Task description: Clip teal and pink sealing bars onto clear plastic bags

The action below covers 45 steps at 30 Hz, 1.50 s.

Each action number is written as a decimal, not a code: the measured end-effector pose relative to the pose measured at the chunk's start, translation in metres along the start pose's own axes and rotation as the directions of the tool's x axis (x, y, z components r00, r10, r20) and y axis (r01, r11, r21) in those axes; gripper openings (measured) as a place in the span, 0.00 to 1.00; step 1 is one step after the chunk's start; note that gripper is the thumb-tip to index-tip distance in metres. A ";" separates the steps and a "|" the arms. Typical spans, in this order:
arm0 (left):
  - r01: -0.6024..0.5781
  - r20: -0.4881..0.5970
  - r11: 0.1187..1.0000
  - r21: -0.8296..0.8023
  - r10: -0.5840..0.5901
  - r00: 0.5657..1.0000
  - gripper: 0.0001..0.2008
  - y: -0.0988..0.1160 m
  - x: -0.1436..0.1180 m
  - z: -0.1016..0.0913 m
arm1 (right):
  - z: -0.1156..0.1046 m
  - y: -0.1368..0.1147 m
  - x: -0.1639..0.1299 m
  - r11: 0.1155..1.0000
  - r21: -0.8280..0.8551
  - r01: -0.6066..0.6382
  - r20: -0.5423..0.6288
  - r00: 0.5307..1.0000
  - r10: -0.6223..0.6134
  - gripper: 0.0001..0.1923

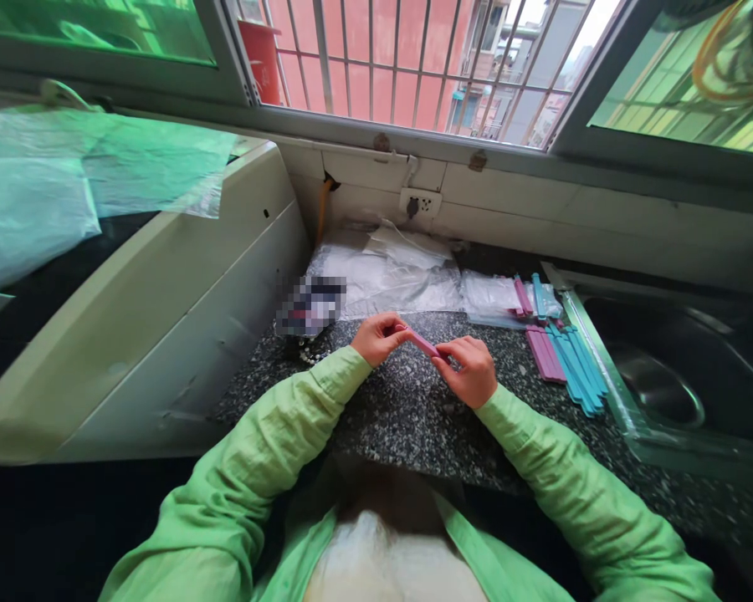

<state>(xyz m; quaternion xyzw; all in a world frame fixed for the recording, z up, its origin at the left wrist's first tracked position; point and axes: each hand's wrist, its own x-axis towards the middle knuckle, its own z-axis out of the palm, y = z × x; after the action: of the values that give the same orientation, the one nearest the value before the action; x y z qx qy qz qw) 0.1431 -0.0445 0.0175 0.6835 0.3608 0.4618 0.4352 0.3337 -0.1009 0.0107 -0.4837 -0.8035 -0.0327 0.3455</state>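
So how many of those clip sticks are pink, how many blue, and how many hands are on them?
Pink clip sticks: about 5, one held between the left hand and right hand, a pile and one on a bag.
Blue clip sticks: about 6, too bunched for an exact count.
Hands: 2.
Total: roughly 13.

Pink clip: both ends buried in left hand and right hand; open or shut, cannot tell. Blurred patch on counter unreadable. Sink cut off at right edge. Loose clips probably pink and blue, count unclear. Sleeves cut off below.
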 end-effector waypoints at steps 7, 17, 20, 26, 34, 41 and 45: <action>0.150 -0.041 0.988 -0.046 -0.152 0.988 0.18 -0.007 0.003 0.002 | -0.002 -0.001 -0.002 0.991 -0.128 0.047 -0.021 0.999 -0.050 0.07; 0.129 -0.174 0.962 0.241 -0.088 0.981 0.14 -0.017 0.003 0.013 | -0.002 0.003 -0.005 0.968 -0.238 0.073 -0.008 0.997 -0.077 0.06; 0.170 -0.193 0.953 0.249 -0.123 0.973 0.14 -0.022 0.004 0.016 | 0.000 0.004 -0.006 0.960 -0.269 0.082 -0.011 0.996 -0.088 0.07; 0.223 -0.223 0.922 0.317 -0.156 0.962 0.15 -0.026 0.010 0.023 | 0.000 0.008 -0.009 0.933 -0.342 0.109 -0.023 0.992 -0.124 0.08; 0.163 -0.185 0.868 0.470 -0.084 0.979 0.10 -0.012 0.024 0.058 | -0.020 0.018 -0.020 0.907 -0.419 0.041 -0.100 0.991 -0.090 0.07; 0.070 -0.079 0.828 0.557 -0.031 0.996 0.08 0.002 0.036 0.105 | -0.039 0.039 -0.038 0.876 -0.478 -0.060 -0.150 0.989 -0.014 0.06; 0.071 -0.048 0.780 0.621 -0.052 0.997 0.11 0.009 0.042 0.133 | -0.050 0.051 -0.049 0.852 -0.507 -0.134 -0.174 0.983 0.051 0.06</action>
<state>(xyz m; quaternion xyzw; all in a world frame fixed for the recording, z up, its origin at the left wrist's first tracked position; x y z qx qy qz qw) 0.2829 -0.0449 0.0128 0.7701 0.5210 0.3120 0.1952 0.4154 -0.1305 0.0057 -0.5925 -0.7119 -0.2676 0.2656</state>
